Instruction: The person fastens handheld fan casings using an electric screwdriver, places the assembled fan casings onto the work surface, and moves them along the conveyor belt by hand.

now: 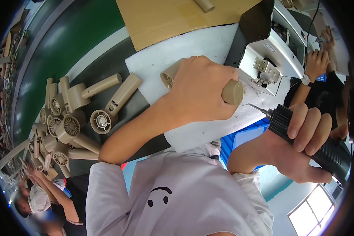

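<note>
Left hand [202, 88] wrapped round a beige handheld fan [233, 93] beside the metal machine [249, 59]; right hand [285, 153] closed on a black screwdriver [280, 120] below the machine; tip near the fan, apart; contact would call for steady aim.

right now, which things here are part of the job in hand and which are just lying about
In the job:
beige plastic fan in the left hand
black screwdriver-like tool in the right hand, tip towards the fan

Seemingly just lying about:
heap of beige plastic fans on the dark bench top
brown cardboard sheet, beige tube on it
</note>
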A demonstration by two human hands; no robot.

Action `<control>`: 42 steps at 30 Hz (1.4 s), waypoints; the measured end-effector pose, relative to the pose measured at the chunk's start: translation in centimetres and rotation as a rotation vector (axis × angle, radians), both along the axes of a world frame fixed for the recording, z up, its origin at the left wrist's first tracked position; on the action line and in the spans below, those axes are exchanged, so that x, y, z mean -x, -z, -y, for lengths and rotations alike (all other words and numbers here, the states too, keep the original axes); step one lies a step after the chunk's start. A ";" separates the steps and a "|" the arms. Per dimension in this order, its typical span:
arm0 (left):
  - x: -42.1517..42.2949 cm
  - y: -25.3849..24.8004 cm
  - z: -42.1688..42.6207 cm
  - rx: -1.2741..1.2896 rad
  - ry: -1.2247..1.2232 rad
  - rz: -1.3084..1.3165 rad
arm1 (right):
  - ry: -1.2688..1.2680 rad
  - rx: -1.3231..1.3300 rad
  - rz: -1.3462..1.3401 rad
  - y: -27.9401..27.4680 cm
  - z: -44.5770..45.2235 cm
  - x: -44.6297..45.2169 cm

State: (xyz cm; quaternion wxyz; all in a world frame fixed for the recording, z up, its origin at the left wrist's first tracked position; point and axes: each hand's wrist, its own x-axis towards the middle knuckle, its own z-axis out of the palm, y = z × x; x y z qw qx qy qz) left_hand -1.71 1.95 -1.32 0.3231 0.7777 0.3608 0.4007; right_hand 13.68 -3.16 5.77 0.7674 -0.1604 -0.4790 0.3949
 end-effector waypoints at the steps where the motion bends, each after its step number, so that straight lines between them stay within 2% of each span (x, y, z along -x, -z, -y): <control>1: 0.0 0.0 0.0 0.000 0.000 -0.001 | -0.001 -0.020 -0.006 0.0 0.0 0.1; 15: -0.2 0.5 0.2 -0.049 -0.007 -0.028 | -0.040 -0.066 -0.034 0.6 -0.1 0.2; 34: -0.3 0.6 0.3 -0.045 0.004 -0.018 | -0.039 -0.056 0.115 1.1 0.2 0.1; 37: 0.4 -0.3 -0.4 0.028 0.070 -0.041 | -0.020 -0.077 0.135 1.1 0.0 -0.6; 39: 0.7 -0.3 -1.0 0.065 0.221 0.135 | -0.009 -0.086 0.143 1.1 -0.2 -0.9; 42: 1.1 -1.2 -1.2 0.176 0.331 0.178 | 0.011 -0.066 0.149 1.1 -0.2 -1.0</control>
